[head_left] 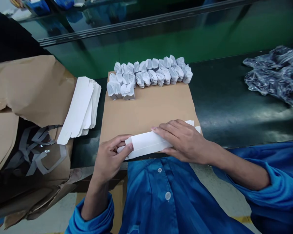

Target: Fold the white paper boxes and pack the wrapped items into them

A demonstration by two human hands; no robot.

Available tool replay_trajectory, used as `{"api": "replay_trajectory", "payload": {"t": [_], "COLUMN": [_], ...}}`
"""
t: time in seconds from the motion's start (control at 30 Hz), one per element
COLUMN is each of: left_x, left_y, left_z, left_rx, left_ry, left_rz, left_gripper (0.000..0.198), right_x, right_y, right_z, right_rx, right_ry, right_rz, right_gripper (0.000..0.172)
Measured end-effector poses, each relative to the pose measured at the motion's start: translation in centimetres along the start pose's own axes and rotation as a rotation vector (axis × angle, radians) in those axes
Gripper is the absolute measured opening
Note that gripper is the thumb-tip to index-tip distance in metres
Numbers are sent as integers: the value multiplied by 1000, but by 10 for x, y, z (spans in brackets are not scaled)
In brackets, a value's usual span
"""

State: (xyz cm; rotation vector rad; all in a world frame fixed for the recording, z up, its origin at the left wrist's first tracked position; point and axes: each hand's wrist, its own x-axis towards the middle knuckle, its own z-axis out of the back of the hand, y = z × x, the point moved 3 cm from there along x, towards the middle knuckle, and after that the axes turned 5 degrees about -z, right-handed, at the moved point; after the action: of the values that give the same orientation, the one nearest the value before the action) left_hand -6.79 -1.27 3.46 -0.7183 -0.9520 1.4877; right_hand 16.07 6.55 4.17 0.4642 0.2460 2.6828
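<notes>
A long white paper box (148,144) lies between my hands at the near edge of a brown cardboard sheet (156,107). With fingers and thumb, my left hand (111,156) pinches the flaps at the box's left end. My right hand (183,139) is wrapped over the box's right part, its thumb on the near side. Flaps stick out past the right hand. Farther back on the cardboard stand several small items wrapped in white paper (152,76), set in rows. What is inside the box cannot be seen.
Flat white cartons (79,107) are stacked to the left. Beside them, an open brown cardboard box (31,87) contains grey strips (42,152). Crumpled clear plastic bags (278,71) lie at the far right of the dark green table (222,97). A green panel (161,42) rises behind.
</notes>
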Motion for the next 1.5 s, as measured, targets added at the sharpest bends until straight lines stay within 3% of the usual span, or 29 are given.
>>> {"api": "replay_trajectory", "payload": {"t": [0.1,0.2,0.27,0.33,0.4,0.5,0.57,0.67,0.77,0.87,0.97,1.17,1.3,1.5], "left_x": [3,6,5,2,-4,-7,-5,3,8,6,4,4,2,-1], "left_y": [-2,2,4,2,-4,-15,-16,-8,-4,-6,-8,-11,-10,-10], "left_z": [-2,6,12,13,2,-38,-59,-65,-55,-43,-39,-35,-36,-43], "left_rx": [158,191,77,-144,-341,-404,-344,-169,-69,16,77,121,137,141], "left_ry": [-82,-111,-121,-220,-340,-319,-389,-509,-376,-383,-363,-314,-228,-77], "left_rz": [-94,-99,-74,-83,-165,-256,-195,-48,-60,-173,-221,-236,-280,-316], "left_gripper": [13,15,16,24,38,70,86,81,74,63,53,60,54,40], "right_x": [0,0,1,2,4,9,12,14,20,32,41,40,37,46], "right_y": [8,13,9,1,-5,6,22,34,23,11,6,14,12,-25], "right_z": [-1,1,3,4,3,-8,-17,-17,-4,5,2,-9,-4,5], "right_rx": [-119,-179,-192,-225,-271,-268,-127,300,648,782,837,772,813,1214], "right_ry": [-16,-35,-61,-139,-256,-347,-277,-78,-121,-210,-179,-188,-83,-222], "right_rz": [-1,29,5,-121,-297,-381,-290,-239,-344,-253,-222,-247,-245,-677], "right_gripper": [45,37,35,37,44,47,49,66,62,41,32,38,31,30]}}
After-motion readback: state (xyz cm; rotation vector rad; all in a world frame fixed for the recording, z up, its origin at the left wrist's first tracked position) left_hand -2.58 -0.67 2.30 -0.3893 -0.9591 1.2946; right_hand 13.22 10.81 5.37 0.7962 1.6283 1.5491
